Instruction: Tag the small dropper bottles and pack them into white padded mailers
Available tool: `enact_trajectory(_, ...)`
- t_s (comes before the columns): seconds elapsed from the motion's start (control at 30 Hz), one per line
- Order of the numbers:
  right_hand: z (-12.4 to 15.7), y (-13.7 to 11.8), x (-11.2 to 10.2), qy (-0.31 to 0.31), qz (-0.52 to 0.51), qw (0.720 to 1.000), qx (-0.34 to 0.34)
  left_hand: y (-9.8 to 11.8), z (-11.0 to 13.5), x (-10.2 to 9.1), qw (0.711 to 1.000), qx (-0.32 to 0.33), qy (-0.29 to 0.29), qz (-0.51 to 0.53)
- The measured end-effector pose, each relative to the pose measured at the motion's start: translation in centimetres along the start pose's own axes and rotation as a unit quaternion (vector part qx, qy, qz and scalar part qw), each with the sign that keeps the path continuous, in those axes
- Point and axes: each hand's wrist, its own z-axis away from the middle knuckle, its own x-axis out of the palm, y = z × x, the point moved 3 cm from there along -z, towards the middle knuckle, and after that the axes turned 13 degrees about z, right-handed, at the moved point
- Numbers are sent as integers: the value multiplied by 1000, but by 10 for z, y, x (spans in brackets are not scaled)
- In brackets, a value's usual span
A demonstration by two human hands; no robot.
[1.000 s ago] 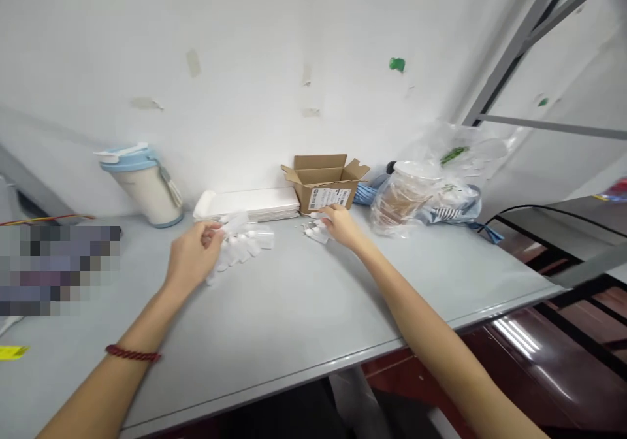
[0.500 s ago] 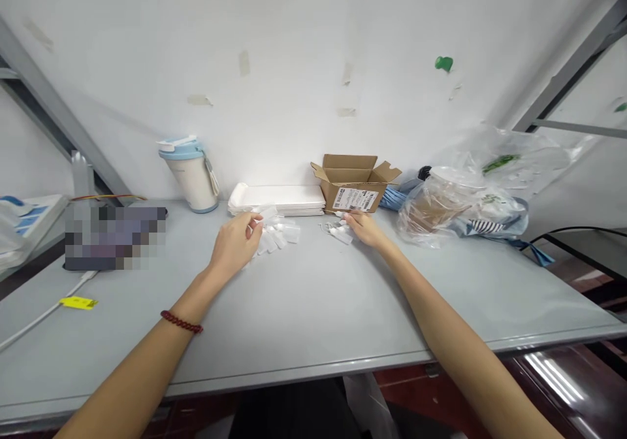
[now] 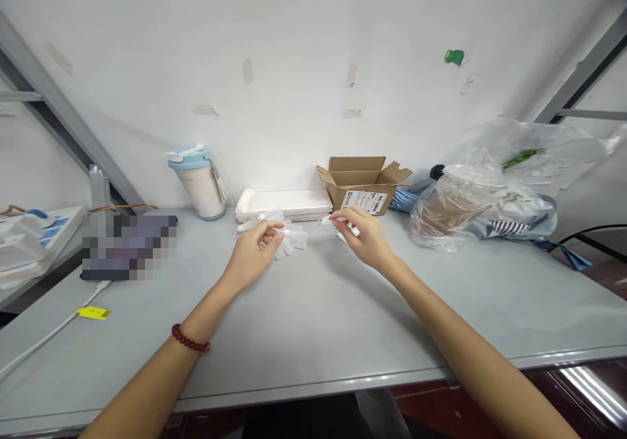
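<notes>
My left hand (image 3: 255,251) is closed in a pinch, fingertips at the left pile. Whatever lies between its thumb and finger is too small to make out. Several small translucent plastic pieces (image 3: 296,239) spread out in a fan beside and behind those fingers. A little to the right, my right hand (image 3: 365,235) pinches a small white piece (image 3: 325,221) just above the table. Partly hidden behind that hand lie more small white and clear pieces (image 3: 336,233).
Behind the hands are a stack of white flat packs (image 3: 289,204) and an open cardboard box (image 3: 362,191). A tumbler (image 3: 198,184) stands left, near a pixelated dark device (image 3: 127,246) with a white cable (image 3: 49,331). Plastic bags (image 3: 450,210) with contents sit right on the grey table (image 3: 304,334).
My right hand has lifted off the right pile and come nearer, pinching a small white piece. My left hand has shifted slightly right at its pile. The view has also moved a little.
</notes>
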Motion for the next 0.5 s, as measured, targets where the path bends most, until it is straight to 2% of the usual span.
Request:
enact_trajectory(0.13, 2, -8, 1, -15, -20, 1000, 4, -1, 2, 10, 993, -42, -83, 67)
enact_trajectory(0.23, 3, -11, 1, -11, -69, 997, 34, -2, 4, 14, 983, -82, -119, 111)
enact_trajectory(0.37, 5, -19, 3, -31, -155, 983, 90, 2, 6, 16, 974, -106, -140, 140)
enact_trajectory(0.5, 8, -25, 6, -50, -210, 970, 115, 7, 7, 15, 973, -104, -144, 149)
